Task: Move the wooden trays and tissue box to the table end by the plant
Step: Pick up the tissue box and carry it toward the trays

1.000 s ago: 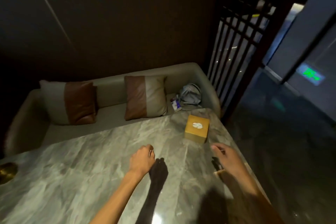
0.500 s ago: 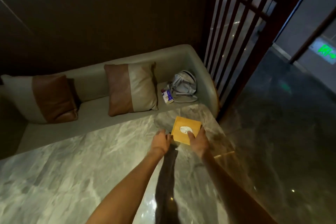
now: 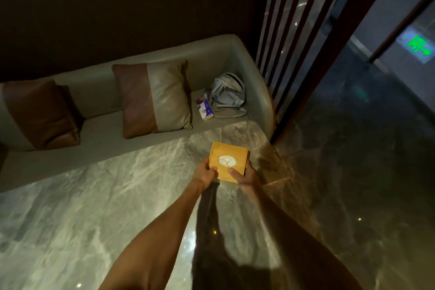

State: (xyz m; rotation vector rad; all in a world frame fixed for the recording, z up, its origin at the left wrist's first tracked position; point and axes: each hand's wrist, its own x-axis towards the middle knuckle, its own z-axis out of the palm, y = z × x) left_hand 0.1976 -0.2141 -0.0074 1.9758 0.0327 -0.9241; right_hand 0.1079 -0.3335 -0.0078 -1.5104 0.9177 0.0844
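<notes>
Reaching out over the marble tabletop (image 3: pixel 98 207), both bare arms meet at the tissue box (image 3: pixel 228 162), a square yellow-wooden box with a round opening on top where white tissue shows. The left hand (image 3: pixel 204 174) clasps the box's near-left corner, thumb laid on the top face; the right hand (image 3: pixel 244 178) clasps the near-right edge, thumb likewise on top. Each grip is closed on the box, with the other fingers hidden behind its sides. The box is at the far right corner of the tabletop, close to the edge; whether it rests on the marble or is lifted just clear cannot be told. Beyond the tabletop runs a pale sofa (image 3: pixel 98 92) carrying two brown-and-beige cushions (image 3: pixel 153 99), a grey bag (image 3: pixel 227 94) in its right corner and a small packet (image 3: pixel 206 109) just beside the bag. A dark slatted wooden screen (image 3: pixel 294 30) stands to the right of the sofa, with glossy dark floor (image 3: pixel 353 172) beyond.
</notes>
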